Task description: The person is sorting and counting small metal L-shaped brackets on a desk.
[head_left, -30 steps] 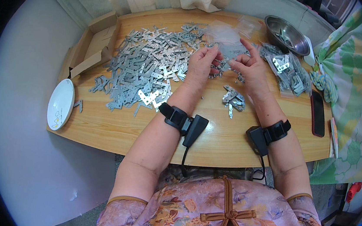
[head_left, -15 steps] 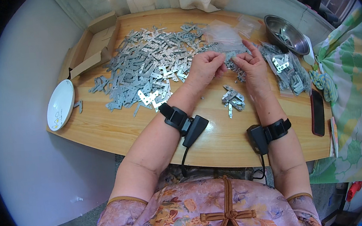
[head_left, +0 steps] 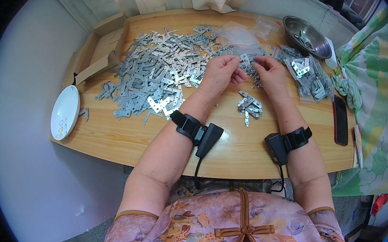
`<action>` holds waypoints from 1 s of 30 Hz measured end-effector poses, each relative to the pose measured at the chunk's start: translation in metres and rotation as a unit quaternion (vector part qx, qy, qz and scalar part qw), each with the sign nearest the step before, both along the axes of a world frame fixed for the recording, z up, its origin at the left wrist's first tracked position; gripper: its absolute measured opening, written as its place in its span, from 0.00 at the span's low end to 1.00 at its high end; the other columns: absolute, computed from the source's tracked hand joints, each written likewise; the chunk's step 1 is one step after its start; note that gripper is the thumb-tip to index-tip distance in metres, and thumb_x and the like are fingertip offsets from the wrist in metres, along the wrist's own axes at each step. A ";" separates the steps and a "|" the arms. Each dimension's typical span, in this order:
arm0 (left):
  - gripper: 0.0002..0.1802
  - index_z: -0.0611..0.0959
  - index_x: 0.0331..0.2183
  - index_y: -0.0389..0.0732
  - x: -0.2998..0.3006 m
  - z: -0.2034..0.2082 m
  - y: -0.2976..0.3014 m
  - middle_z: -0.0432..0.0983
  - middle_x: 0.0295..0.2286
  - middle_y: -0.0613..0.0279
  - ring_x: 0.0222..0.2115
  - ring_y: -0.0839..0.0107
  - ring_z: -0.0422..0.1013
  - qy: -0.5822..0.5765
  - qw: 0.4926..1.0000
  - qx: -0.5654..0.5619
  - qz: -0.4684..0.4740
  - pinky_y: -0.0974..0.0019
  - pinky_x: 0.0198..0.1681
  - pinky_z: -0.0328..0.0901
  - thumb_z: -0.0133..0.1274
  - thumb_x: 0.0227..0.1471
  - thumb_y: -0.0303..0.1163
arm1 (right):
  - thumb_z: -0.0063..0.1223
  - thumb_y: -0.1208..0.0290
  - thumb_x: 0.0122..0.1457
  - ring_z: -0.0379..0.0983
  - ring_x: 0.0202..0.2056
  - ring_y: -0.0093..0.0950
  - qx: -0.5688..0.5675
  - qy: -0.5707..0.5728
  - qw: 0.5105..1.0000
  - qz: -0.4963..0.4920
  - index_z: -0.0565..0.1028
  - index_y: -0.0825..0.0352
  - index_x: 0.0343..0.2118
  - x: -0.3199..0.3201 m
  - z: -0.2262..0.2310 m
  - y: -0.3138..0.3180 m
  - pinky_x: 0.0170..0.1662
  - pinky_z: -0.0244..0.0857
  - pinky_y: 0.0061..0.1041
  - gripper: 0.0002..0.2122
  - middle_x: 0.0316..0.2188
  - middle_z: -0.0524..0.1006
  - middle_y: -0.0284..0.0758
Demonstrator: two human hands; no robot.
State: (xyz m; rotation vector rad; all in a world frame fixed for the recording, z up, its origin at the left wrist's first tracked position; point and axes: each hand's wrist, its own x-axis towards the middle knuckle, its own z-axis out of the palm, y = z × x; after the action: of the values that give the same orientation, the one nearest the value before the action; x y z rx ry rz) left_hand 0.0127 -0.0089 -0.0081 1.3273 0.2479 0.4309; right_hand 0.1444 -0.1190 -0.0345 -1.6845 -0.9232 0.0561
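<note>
My left hand (head_left: 221, 74) is closed in a pinch, with a flat silvery metal bracket (head_left: 246, 62) at its fingertips. My right hand (head_left: 272, 75) is a little apart on the right, thumb and forefinger drawn together over a pile of small screws (head_left: 258, 81). Whatever sits between those right fingertips is too small to make out. Below and between the hands lies a small heap of metal brackets (head_left: 249, 105). To the left of my left hand spreads a large pile of loose flat and L-shaped brackets (head_left: 152, 73).
Clear plastic bags (head_left: 241, 37) lie behind the hands. At right are bagged brackets (head_left: 314, 81), a steel bowl (head_left: 306, 35) with brackets inside, and a phone (head_left: 340, 121). A white plate (head_left: 65, 112) and an open cardboard box (head_left: 98, 51) stand at left.
My right hand's raised fingers have folded down, and the hand has drawn slightly away from the left one. More of the bracket shows between them. The left hand has barely moved.
</note>
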 end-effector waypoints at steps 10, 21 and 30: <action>0.13 0.75 0.33 0.37 0.001 -0.002 0.003 0.73 0.19 0.63 0.18 0.80 0.67 0.004 1.000 0.020 0.009 0.78 0.22 0.62 0.42 0.53 0.36 | 0.55 0.75 0.43 0.68 0.22 0.24 0.070 -0.132 0.989 -0.004 0.75 0.66 0.28 -0.022 0.022 -0.001 0.27 0.61 0.20 0.07 0.21 0.72 0.33; 0.12 0.73 0.32 0.36 -0.002 -0.001 0.003 0.74 0.24 0.58 0.24 0.74 0.71 -0.028 0.986 -0.113 -0.121 0.76 0.29 0.67 0.43 0.53 0.35 | 0.55 0.78 0.40 0.68 0.27 0.30 0.059 -0.159 0.985 0.011 0.73 0.66 0.22 -0.026 0.027 -0.001 0.30 0.61 0.24 0.04 0.21 0.70 0.34; 0.12 0.73 0.31 0.36 0.000 0.000 0.002 0.74 0.24 0.57 0.24 0.75 0.71 -0.039 0.989 -0.092 -0.112 0.75 0.29 0.66 0.42 0.53 0.36 | 0.57 0.77 0.39 0.67 0.27 0.30 0.081 -0.219 0.972 -0.012 0.72 0.66 0.20 -0.022 0.025 0.000 0.30 0.60 0.24 0.04 0.21 0.70 0.34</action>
State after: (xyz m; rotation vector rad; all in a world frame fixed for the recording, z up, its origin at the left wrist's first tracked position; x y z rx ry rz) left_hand 0.0123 -0.0066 -0.0085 1.1387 0.0698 0.2628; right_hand 0.1224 -0.1189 -0.0091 -1.5808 -1.1975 -0.4130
